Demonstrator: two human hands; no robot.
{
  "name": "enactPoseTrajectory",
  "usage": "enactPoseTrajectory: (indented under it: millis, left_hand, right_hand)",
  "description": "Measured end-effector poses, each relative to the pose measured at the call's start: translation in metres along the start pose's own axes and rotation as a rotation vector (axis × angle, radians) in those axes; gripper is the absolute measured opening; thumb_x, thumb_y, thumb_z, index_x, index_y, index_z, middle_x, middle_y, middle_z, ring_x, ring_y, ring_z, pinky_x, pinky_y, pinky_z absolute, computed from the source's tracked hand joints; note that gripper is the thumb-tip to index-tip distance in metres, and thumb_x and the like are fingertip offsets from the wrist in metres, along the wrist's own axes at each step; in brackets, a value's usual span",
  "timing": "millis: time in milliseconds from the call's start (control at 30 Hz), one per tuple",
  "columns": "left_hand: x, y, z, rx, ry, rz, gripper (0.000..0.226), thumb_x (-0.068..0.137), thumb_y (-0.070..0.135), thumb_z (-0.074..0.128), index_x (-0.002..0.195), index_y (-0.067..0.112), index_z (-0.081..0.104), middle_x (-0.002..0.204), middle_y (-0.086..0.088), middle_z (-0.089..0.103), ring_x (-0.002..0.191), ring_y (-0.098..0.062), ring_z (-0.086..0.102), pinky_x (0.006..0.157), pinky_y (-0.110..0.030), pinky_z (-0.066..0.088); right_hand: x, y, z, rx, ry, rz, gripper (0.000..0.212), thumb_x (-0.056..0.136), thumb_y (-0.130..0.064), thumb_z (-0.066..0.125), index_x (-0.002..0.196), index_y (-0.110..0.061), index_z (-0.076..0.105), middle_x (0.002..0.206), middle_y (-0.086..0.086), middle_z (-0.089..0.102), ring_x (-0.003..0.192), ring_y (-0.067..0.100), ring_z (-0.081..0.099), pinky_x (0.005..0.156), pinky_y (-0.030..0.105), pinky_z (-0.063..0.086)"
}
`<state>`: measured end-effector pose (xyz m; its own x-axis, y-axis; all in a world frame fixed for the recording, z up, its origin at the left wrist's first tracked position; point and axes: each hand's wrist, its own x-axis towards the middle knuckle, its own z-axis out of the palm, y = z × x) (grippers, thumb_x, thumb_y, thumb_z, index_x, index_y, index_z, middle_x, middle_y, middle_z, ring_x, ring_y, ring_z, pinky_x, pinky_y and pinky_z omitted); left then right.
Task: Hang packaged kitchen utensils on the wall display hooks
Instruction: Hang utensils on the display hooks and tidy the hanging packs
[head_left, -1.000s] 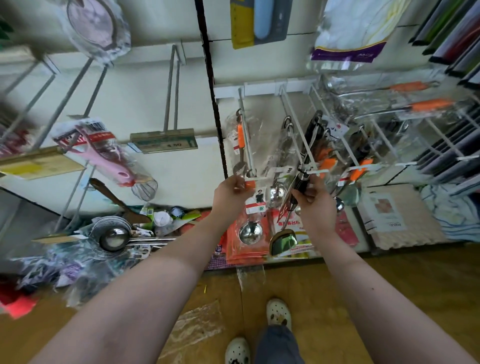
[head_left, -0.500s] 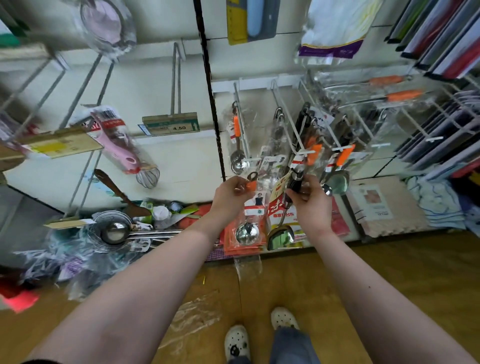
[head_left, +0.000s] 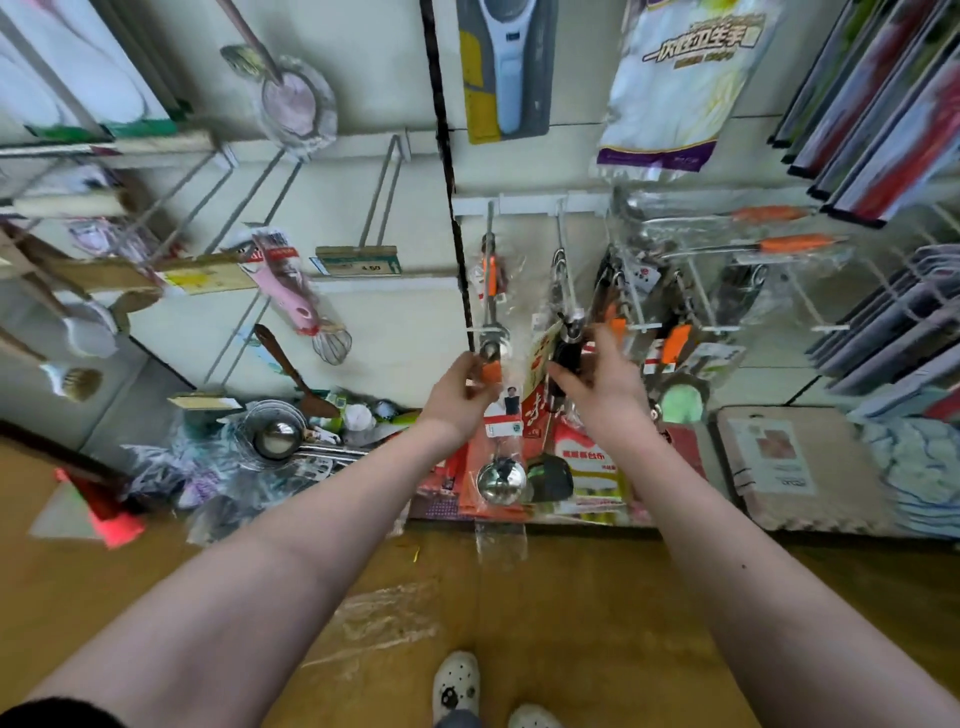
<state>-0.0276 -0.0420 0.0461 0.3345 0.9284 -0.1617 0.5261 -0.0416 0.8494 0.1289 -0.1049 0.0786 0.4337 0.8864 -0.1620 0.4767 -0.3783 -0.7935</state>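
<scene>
My left hand (head_left: 460, 397) grips the orange handle of a packaged steel ladle (head_left: 500, 480), whose bowl hangs below in clear wrap. Its top sits at the tip of a white wall hook (head_left: 489, 270) that carries another orange-handled utensil. My right hand (head_left: 602, 389) holds a packaged black-handled spatula (head_left: 550, 475) with a red and yellow card, its top at the tip of the neighbouring hook (head_left: 563, 265). Both hands are raised side by side in front of the display.
More packaged utensils fill hooks to the right (head_left: 675, 312). An empty hook with a price tag (head_left: 358, 260) juts out left of the black divider. A pink whisk (head_left: 306, 306) hangs further left. Loose utensils (head_left: 275, 436) are piled on the floor by the wall.
The view has tilted upward and shifted. Both hands stay at the hook tips with their packages; the ladle and spatula hang lower in the frame.
</scene>
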Motion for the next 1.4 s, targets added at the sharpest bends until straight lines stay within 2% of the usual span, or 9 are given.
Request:
enactPoseTrajectory:
  millis: [367, 500, 633, 733, 867, 967, 1033, 1233, 1400]
  left_hand:
    - [-0.069, 0.009, -0.031, -0.137, 0.309, -0.176, 0.049, 0.090, 0.041, 0.060, 0.106, -0.005, 0.060, 0.091, -0.009, 0.061, 0.076, -0.016, 0.054, 0.071, -0.024, 0.044]
    - [-0.100, -0.001, -0.045, -0.336, 0.432, -0.225, 0.031, 0.088, 0.040, 0.062, 0.093, 0.010, 0.061, 0.081, 0.001, 0.062, 0.075, -0.014, 0.056, 0.071, -0.025, 0.046]
    - [-0.135, -0.017, -0.062, -0.596, 0.493, -0.259, 0.085, 0.069, 0.067, 0.066, 0.136, 0.020, 0.041, 0.124, -0.008, 0.062, 0.109, -0.026, 0.060, 0.096, -0.049, 0.047]
    - [-0.161, -0.024, -0.079, -0.649, 0.572, -0.289, 0.085, 0.065, 0.073, 0.061, 0.135, 0.029, 0.041, 0.133, -0.009, 0.056, 0.110, -0.029, 0.055, 0.097, -0.060, 0.043]
    - [-0.196, -0.035, -0.108, -0.630, 0.678, -0.329, 0.073, 0.081, 0.070, 0.046, 0.141, 0.032, 0.034, 0.136, 0.004, 0.052, 0.115, -0.021, 0.053, 0.098, -0.052, 0.046]
    - [-0.221, -0.063, -0.128, -0.585, 0.707, -0.345, 0.090, 0.071, 0.083, 0.043, 0.144, 0.034, 0.028, 0.142, 0.000, 0.049, 0.119, -0.022, 0.053, 0.103, -0.051, 0.041]
    - [-0.242, -0.071, -0.142, -0.575, 0.734, -0.376, 0.069, 0.087, 0.068, 0.038, 0.144, 0.030, 0.028, 0.143, 0.000, 0.047, 0.114, -0.018, 0.053, 0.100, -0.038, 0.039]
    - [-0.317, -0.115, -0.190, -0.887, 0.828, -0.523, 0.041, 0.100, 0.039, 0.041, 0.136, 0.020, 0.034, 0.092, 0.003, 0.064, 0.082, -0.015, 0.061, 0.066, -0.034, 0.046]
    - [-0.392, -0.156, -0.228, -0.876, 0.825, -0.546, 0.058, 0.088, 0.054, 0.053, 0.136, 0.028, 0.034, 0.128, 0.000, 0.054, 0.116, -0.027, 0.054, 0.093, -0.050, 0.045]
  right_hand:
    - [-0.012, -0.032, 0.000, 0.236, -0.269, -0.242, 0.037, 0.088, -0.034, 0.064, 0.117, -0.012, 0.062, 0.101, -0.003, 0.068, 0.056, -0.008, 0.052, 0.046, 0.005, 0.037]
    - [-0.021, -0.055, 0.022, 0.195, -0.364, -0.325, 0.038, 0.088, -0.037, 0.063, 0.116, -0.012, 0.062, 0.103, -0.003, 0.066, 0.083, 0.007, 0.060, 0.070, 0.016, 0.044]
    - [-0.039, -0.083, 0.050, 0.119, -0.426, -0.437, 0.036, 0.093, -0.040, 0.054, 0.116, -0.012, 0.057, 0.099, -0.003, 0.059, 0.089, 0.013, 0.055, 0.076, 0.026, 0.041]
    - [-0.056, -0.104, 0.073, 0.060, -0.487, -0.528, 0.038, 0.096, -0.042, 0.045, 0.124, -0.016, 0.050, 0.100, 0.003, 0.062, 0.081, 0.017, 0.060, 0.074, 0.032, 0.047]
    - [-0.087, -0.129, 0.106, 0.125, -0.669, -0.508, 0.041, 0.099, -0.041, 0.039, 0.137, -0.025, 0.038, 0.109, -0.005, 0.052, 0.062, 0.022, 0.070, 0.060, 0.030, 0.056]
    - [-0.112, -0.148, 0.132, 0.095, -0.792, -0.494, 0.049, 0.094, -0.049, 0.044, 0.136, -0.025, 0.036, 0.120, -0.008, 0.050, 0.084, 0.029, 0.071, 0.077, 0.039, 0.058]
    - [-0.130, -0.157, 0.153, 0.099, -0.885, -0.473, 0.038, 0.090, -0.048, 0.053, 0.120, -0.026, 0.042, 0.123, 0.004, 0.061, 0.084, 0.028, 0.071, 0.083, 0.048, 0.056]
    - [-0.196, -0.185, 0.219, 0.011, -0.992, -0.508, 0.026, 0.084, -0.005, 0.068, 0.108, -0.009, 0.059, 0.107, 0.010, 0.068, 0.084, 0.020, 0.068, 0.081, 0.031, 0.056]
    - [-0.268, -0.205, 0.268, 0.060, -1.048, -0.534, 0.027, 0.089, -0.002, 0.060, 0.115, -0.005, 0.056, 0.097, 0.009, 0.068, 0.068, 0.009, 0.069, 0.066, 0.020, 0.056]
